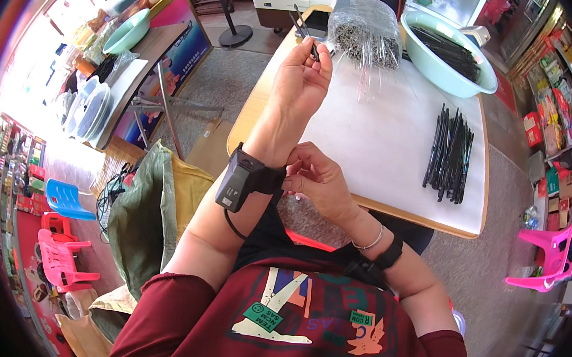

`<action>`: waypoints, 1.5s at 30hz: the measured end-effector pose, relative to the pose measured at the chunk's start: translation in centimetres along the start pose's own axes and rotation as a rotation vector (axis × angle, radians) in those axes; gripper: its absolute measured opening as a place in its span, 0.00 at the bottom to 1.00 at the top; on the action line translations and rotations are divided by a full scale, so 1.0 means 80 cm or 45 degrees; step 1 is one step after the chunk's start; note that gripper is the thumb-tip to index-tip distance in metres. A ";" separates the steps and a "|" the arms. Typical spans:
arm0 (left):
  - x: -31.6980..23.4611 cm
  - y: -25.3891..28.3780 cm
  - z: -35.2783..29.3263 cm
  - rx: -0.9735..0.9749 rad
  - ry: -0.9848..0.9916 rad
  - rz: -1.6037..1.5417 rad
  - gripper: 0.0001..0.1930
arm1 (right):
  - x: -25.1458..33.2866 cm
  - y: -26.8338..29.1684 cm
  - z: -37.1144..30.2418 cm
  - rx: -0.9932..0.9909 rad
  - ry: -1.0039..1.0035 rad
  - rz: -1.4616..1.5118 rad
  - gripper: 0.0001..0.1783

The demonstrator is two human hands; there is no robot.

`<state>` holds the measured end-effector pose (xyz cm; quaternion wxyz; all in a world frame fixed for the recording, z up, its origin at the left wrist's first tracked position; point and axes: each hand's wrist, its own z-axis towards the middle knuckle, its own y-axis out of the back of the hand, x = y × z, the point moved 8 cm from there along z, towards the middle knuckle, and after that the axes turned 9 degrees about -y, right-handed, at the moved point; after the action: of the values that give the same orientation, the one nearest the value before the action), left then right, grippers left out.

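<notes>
Raised over the table's left side, my left hand (304, 74) has its fingers curled around a slim dark tool with two thin prongs (301, 24). Most of its grip is hidden, and its exact kind is unclear. A black box-shaped device sits on my left forearm, held by a black wrist strap (269, 180). At that strap's inner edge, my right hand (322, 184) pinches with thumb and fingers. A clear plastic-wrapped bundle of thin wire-like pieces (366, 31) lies just right of my left hand. Farther right lies a row of black thin strips (449, 157).
A pale green basin (471, 88) with more black strips stands at the table's (381, 152) far right. A green-yellow sack (147, 215) slumps by my left side. Blue (69, 200) and pink (61, 259) plastic chairs stand left, another pink chair (552, 257) right.
</notes>
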<state>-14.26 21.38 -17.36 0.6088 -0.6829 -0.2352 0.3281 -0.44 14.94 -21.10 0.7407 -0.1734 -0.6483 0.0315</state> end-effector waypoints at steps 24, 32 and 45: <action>-0.030 -0.025 0.032 0.032 -0.013 -0.148 0.05 | -0.005 0.006 -0.024 0.303 -0.182 -0.452 0.10; 0.041 -0.036 -0.003 -0.010 0.107 -0.072 0.05 | 0.014 0.022 -0.011 -0.069 -0.236 -0.270 0.08; 0.169 -0.063 -0.142 0.139 0.649 0.206 0.07 | 0.000 -0.020 0.009 0.578 -0.514 0.597 0.12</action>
<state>3.60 24.17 -14.10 0.6561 -0.7262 -0.0010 0.2051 -1.42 13.61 -20.59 0.5905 -0.1389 -0.7003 0.3763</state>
